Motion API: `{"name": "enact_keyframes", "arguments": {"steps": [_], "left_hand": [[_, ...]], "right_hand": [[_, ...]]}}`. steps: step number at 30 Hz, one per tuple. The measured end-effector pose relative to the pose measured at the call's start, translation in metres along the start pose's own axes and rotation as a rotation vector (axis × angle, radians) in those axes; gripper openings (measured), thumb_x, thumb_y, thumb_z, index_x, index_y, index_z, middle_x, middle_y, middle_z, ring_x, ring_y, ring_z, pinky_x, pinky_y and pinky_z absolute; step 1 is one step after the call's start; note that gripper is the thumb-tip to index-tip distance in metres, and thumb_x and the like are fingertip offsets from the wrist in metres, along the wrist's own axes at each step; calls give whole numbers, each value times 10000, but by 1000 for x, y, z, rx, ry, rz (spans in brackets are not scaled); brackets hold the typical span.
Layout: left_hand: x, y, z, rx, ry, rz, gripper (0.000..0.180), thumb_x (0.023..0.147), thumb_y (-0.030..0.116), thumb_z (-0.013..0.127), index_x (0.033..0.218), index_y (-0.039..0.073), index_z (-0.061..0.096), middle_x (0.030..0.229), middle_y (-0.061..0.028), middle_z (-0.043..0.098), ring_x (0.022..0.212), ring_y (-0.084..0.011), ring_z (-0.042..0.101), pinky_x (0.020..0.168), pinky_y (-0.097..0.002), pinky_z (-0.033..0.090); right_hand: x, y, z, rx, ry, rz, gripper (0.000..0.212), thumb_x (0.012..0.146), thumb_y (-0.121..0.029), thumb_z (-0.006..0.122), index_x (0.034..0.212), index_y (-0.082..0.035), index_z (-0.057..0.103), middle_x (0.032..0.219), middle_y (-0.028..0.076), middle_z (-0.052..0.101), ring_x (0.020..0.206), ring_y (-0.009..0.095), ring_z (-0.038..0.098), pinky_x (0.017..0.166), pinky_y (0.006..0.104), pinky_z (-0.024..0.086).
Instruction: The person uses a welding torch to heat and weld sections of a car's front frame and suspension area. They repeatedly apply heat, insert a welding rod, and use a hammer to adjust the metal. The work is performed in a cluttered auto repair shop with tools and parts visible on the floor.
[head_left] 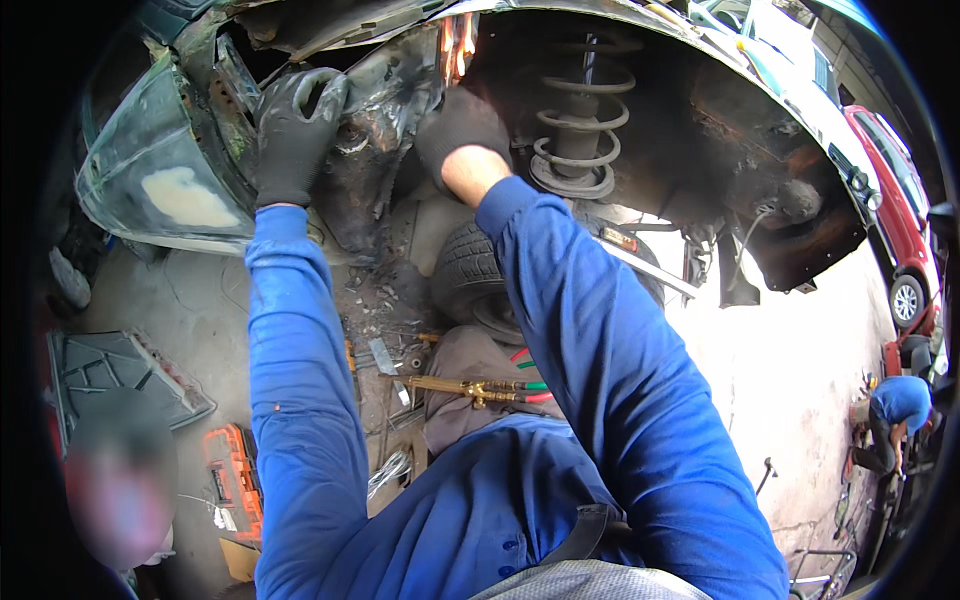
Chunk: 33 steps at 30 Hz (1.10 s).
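My left hand (302, 125), in a dark work glove, is closed on the torn metal of the car body (218, 120), beside a greenish panel with a pale filler patch. Its fingertips are partly hidden. To its right, my gloved right hand (465, 130) is bent into a fist at a scorched metal strut (380, 90). Whatever this fist holds is hidden beneath it. Orange, flame-like light (458, 45) glows just above the right hand. A brass gas torch (465, 388) with red and green hoses lies across my lap.
A coil spring (585, 120) stands in the wheel arch, right of my hands. Below lies a tyre (468, 265). An orange toolbox (235, 475) and a dark frame (125, 375) are on the left floor. Another person (900, 410) crouches far right, below a red car (895, 200).
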<state>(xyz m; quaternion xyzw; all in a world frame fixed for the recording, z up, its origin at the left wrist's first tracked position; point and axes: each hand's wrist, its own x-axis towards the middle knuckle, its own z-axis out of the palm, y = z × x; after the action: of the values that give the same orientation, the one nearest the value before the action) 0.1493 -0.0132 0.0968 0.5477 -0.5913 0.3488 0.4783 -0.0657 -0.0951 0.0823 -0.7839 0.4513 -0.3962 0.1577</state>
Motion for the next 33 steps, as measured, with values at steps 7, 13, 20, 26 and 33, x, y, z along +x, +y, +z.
{"name": "enact_keyframes", "arguments": {"steps": [7, 13, 20, 26, 33], "left_hand": [[5, 2, -4, 35, -27, 22, 221, 986, 271, 794, 1132, 108, 823, 1174, -112, 786, 1148, -357, 699, 1044, -465, 535], [-5, 18, -5, 97, -6, 39, 295, 1007, 219, 776, 1283, 115, 783, 1304, -117, 762, 1305, -365, 655, 1162, -484, 492], [-138, 52, -18, 235, -90, -170, 495, 1058, 169, 718, 1537, 80, 627, 1597, -181, 569, 1514, -403, 508, 1268, -492, 431], [-441, 83, -31, 226, -832, -970, 470, 1084, 241, 702, 1497, 24, 646, 1478, -234, 647, 1366, -404, 614, 1176, -503, 484], [-575, 77, -49, -561, -718, -1733, 510, 1186, 432, 510, 1477, 40, 655, 1271, -108, 758, 1076, -210, 759, 924, -389, 622]], "right_hand": [[-9, 21, 33, 1066, -264, 510, 312, 987, -288, 649, 1114, -8, 702, 877, 197, 761, 823, 357, 745, 851, 472, 597], [-71, 70, 18, 670, -214, 50, 446, 1045, -250, 650, 1414, -1, 671, 820, 69, 707, 719, 152, 662, 687, 347, 544], [-169, 152, -41, 378, -332, -212, 574, 1085, -246, 652, 1601, -15, 557, 1196, 301, 767, 1079, 467, 778, 932, 493, 603], [-175, 206, -58, 335, -340, -244, 490, 1057, -222, 710, 1499, -19, 659, 1147, 277, 789, 982, 441, 791, 842, 518, 631], [-164, 216, -63, 346, -482, -301, 412, 1051, -212, 713, 1421, -31, 714, 1184, 227, 793, 1032, 408, 785, 870, 490, 632]]}}
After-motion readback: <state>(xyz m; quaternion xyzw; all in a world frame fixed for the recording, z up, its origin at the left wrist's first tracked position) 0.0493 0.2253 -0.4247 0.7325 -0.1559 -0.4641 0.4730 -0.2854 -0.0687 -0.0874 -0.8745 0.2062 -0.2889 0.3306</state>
